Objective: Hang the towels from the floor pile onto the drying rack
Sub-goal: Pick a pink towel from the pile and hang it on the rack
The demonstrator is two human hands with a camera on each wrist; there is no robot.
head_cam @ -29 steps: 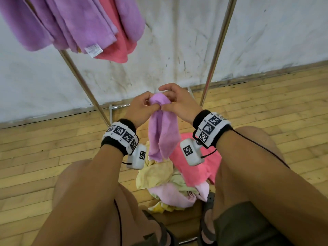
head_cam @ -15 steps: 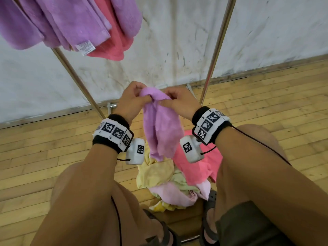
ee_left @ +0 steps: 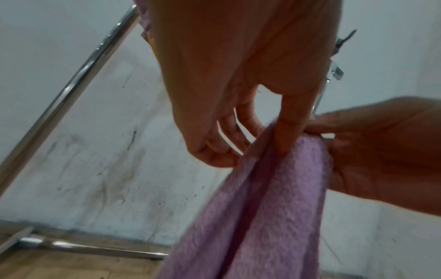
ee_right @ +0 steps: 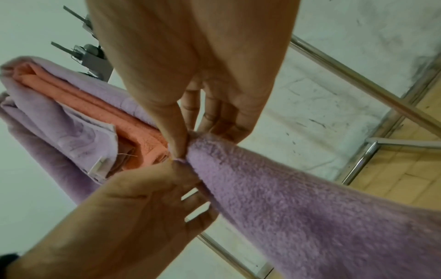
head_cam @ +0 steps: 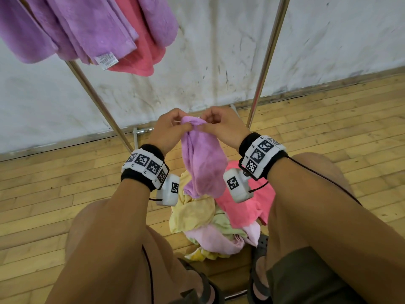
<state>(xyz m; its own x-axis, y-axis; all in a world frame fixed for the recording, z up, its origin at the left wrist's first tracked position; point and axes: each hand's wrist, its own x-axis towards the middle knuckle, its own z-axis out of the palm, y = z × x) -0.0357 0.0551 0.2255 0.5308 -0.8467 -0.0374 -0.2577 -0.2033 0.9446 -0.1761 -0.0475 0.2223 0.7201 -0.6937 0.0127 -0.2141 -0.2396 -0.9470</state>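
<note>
We pinch the purple towel (head_cam: 202, 163) (top edge bunched) in both hands (head_cam: 194, 128); next, spread it over the rack (head_cam: 266, 55).

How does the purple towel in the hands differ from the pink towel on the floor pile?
The purple towel hangs bunched from the left hand and right hand, pinched at its top; the pink towel lies crumpled on the pile, untouched. The purple towel is lilac, the pink towel bright coral. Neither is on the rack.
</note>
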